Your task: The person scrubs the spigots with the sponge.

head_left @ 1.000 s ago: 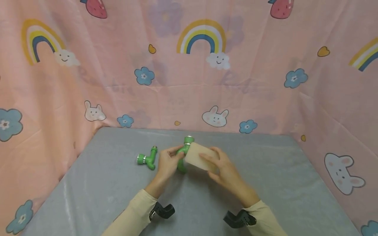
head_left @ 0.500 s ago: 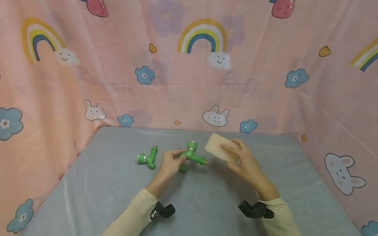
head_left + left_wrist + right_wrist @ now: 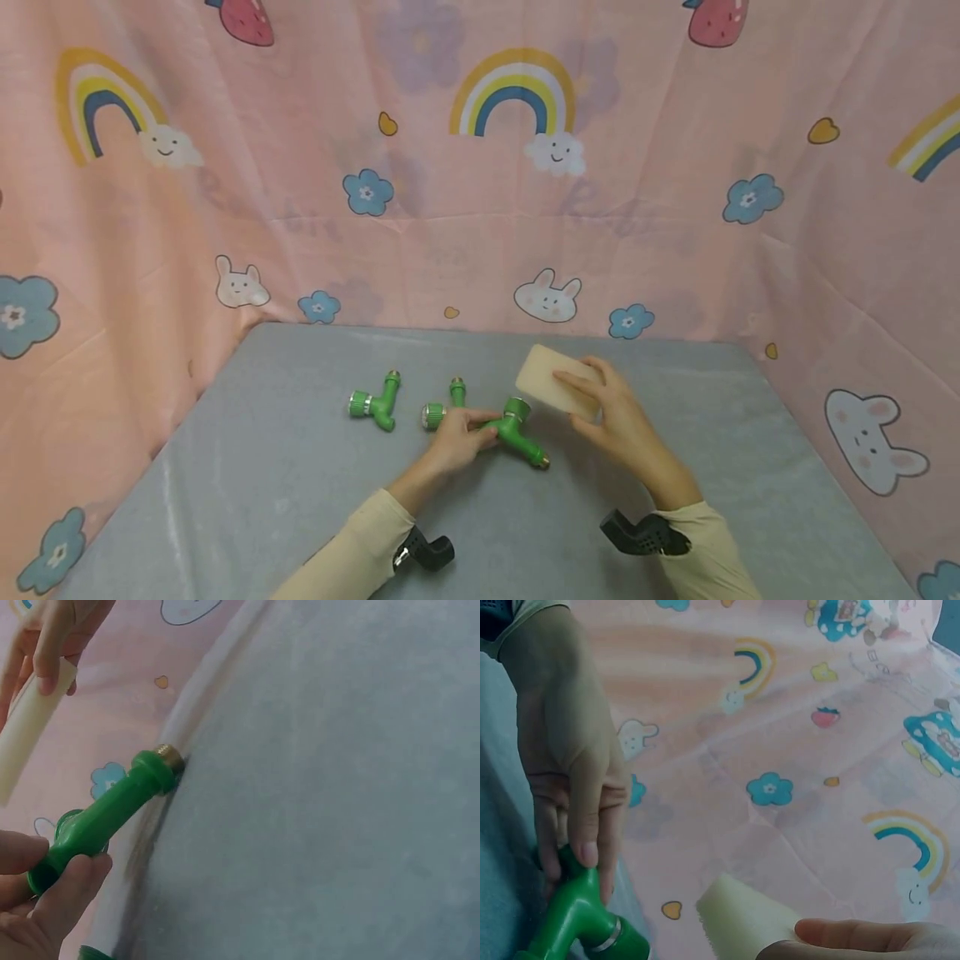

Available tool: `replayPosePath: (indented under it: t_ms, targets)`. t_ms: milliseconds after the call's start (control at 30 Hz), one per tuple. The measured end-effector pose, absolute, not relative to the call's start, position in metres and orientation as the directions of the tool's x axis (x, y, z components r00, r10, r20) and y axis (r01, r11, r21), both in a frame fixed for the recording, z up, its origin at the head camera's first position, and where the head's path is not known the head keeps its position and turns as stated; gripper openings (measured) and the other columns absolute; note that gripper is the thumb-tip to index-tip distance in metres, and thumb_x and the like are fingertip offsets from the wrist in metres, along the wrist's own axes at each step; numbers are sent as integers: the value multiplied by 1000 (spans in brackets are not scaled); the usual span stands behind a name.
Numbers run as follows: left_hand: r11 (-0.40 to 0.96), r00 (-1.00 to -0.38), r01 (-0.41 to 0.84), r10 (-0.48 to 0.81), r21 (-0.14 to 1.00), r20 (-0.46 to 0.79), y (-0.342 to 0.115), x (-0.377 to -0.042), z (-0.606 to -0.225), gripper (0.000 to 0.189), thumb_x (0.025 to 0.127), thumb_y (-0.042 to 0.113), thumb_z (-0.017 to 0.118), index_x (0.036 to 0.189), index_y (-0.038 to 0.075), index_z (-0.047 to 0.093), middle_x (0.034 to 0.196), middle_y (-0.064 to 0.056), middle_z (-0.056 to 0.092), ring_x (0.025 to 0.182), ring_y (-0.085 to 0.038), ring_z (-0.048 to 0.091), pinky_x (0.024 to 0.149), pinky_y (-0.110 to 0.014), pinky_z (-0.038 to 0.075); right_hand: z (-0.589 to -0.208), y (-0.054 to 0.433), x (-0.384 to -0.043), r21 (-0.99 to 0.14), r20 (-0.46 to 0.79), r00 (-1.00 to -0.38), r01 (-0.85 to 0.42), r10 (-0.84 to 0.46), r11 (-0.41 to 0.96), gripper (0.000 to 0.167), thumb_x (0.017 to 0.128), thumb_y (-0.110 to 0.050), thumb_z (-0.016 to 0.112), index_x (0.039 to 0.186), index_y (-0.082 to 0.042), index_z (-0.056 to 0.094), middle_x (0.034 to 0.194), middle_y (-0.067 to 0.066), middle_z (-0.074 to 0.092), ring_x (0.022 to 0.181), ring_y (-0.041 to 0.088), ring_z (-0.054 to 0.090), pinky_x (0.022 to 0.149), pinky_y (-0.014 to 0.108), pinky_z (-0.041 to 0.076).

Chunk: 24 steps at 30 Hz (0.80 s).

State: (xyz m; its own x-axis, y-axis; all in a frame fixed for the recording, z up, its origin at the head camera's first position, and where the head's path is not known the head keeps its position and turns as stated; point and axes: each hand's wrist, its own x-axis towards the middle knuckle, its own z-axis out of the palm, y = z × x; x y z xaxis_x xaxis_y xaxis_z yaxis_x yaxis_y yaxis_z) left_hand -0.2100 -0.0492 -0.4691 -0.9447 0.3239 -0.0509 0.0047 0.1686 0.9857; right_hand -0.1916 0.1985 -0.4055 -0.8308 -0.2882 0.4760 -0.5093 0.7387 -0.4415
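My left hand point(image 3: 457, 437) pinches a green tap point(image 3: 512, 428) by its spout end, its brass threaded end pointing down and right. In the left wrist view, thumb and fingers close round the end of this tap point(image 3: 112, 814). My right hand point(image 3: 626, 421) grips a cream, block-shaped sponge point(image 3: 551, 377) up and to the right of the tap, apart from it. The porous edge of the sponge point(image 3: 739, 919) shows in the right wrist view. Just behind my left hand lies a second green tap point(image 3: 457, 392), partly hidden by it.
A third green tap point(image 3: 381, 406) lies farther left on the grey cloth-covered table point(image 3: 247, 467). Behind the table hangs a pink printed curtain point(image 3: 660, 250), which also runs along both sides.
The sponge, which overlapped the tap, has moved off to the right. My left hand has carried the tap right and nearer, its threaded end now tipped downward, and more of the second tap shows.
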Motion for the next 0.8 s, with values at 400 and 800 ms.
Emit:
replayPosePath:
  t_ms: [400, 800]
  targets:
    - [382, -909, 157, 417, 911, -19, -53, -208, -463, 33, 103, 16, 56, 127, -4, 66, 130, -20, 68, 123, -31, 64, 104, -48, 53, -407, 199, -193, -447, 466, -841, -492, -275, 747, 57, 78, 4, 77, 132, -9, 67, 138, 28, 49, 120, 48, 52, 87, 60, 52]
    - [429, -855, 225, 518, 875, -34, -64, -210, -448, 42, 107, 28, 50, 134, -1, 62, 140, -18, 62, 136, -34, 55, 113, -52, 46, -410, 199, -194, -438, 478, -834, -497, -275, 749, 57, 78, 4, 79, 132, -9, 67, 138, 28, 49, 120, 47, 52, 86, 58, 53]
